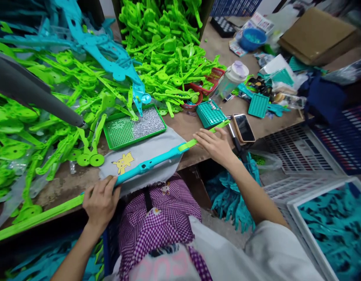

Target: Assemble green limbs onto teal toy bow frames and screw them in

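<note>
Head view: left hand [99, 203] and right hand [213, 145] fingers grip a turquoise-and-green strip [158, 159].

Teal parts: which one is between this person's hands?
The teal bar above the grey cloth: the left hand grips it, the right hand the green piece at its other end. Other teal parts lie untouched.

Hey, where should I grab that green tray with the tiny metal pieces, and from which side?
Probably by both short end walls of the green tray at once, reaching from the near side. Its near rim lies open toward the grey cloth, while a blue piece hangs over the far rim. The loose metal pieces suggest keeping it level.
</note>
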Available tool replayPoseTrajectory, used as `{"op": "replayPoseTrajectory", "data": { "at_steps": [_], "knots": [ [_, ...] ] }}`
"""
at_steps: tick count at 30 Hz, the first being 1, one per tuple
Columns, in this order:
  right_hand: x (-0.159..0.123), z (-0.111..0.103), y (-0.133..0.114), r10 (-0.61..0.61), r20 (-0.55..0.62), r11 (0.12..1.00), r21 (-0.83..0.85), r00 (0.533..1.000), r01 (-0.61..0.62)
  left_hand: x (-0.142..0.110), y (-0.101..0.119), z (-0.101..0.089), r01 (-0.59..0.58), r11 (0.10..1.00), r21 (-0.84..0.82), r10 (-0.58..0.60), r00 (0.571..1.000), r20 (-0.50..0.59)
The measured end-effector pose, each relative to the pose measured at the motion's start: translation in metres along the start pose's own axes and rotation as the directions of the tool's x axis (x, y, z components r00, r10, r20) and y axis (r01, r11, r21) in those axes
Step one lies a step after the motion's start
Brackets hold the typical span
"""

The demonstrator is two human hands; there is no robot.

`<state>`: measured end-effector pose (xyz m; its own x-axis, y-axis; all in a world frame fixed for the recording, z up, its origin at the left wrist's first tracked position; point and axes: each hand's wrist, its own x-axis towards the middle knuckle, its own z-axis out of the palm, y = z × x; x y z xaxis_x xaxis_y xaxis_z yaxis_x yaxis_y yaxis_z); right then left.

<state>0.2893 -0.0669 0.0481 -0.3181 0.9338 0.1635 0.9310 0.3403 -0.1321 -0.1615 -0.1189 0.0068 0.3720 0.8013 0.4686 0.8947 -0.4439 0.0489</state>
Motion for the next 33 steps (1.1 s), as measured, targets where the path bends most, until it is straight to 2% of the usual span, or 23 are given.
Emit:
{"op": "replayPoseTrajectory", "data": {
  "at_steps": [6, 10, 14, 18, 22, 25, 28, 33],
  "knots": [
    [0.008, 0.008, 0.012, -0.006, 0.007, 1.000, -0.008, 1.000, 0.006, 0.009, 0.007, -0.013, 0.119, 0.991, -0.064, -0.112, 0.988, 0.103],
    [0.005, 0.004, -0.014, -0.057, -0.004, 0.998, 0.000, 0.998, 0.057, 0.012, 0.013, -0.018, 0.138, 0.988, -0.066, -0.133, 0.988, 0.074],
    [0.010, 0.011, -0.041, -0.115, 0.061, 0.993, 0.044, 0.992, 0.112, 0.010, 0.013, -0.019, 0.126, 0.988, -0.086, -0.119, 0.990, 0.074],
    [0.015, 0.022, -0.040, -0.145, 0.116, 0.987, 0.082, 0.983, 0.136, 0.008, 0.009, -0.017, 0.155, 0.981, -0.118, -0.143, 0.984, 0.106],
    [0.017, 0.025, -0.033, -0.162, 0.083, 0.984, 0.095, 0.983, 0.154, 0.010, 0.006, -0.020, 0.226, 0.960, -0.164, -0.207, 0.970, 0.127],
    [0.021, 0.026, -0.031, -0.172, 0.040, 0.983, 0.077, 0.984, 0.169, 0.019, 0.003, -0.025, 0.270, 0.940, -0.209, -0.230, 0.953, 0.197],
    [0.026, 0.025, -0.028, -0.186, 0.032, 0.981, 0.057, 0.982, 0.184, 0.037, -0.003, -0.030, 0.297, 0.917, -0.265, -0.208, 0.925, 0.317],
    [0.031, 0.017, -0.011, -0.242, 0.099, 0.966, 0.122, 0.965, 0.229, 0.075, -0.010, -0.032, 0.366, 0.877, -0.312, -0.182, 0.853, 0.489]
  ]
}}
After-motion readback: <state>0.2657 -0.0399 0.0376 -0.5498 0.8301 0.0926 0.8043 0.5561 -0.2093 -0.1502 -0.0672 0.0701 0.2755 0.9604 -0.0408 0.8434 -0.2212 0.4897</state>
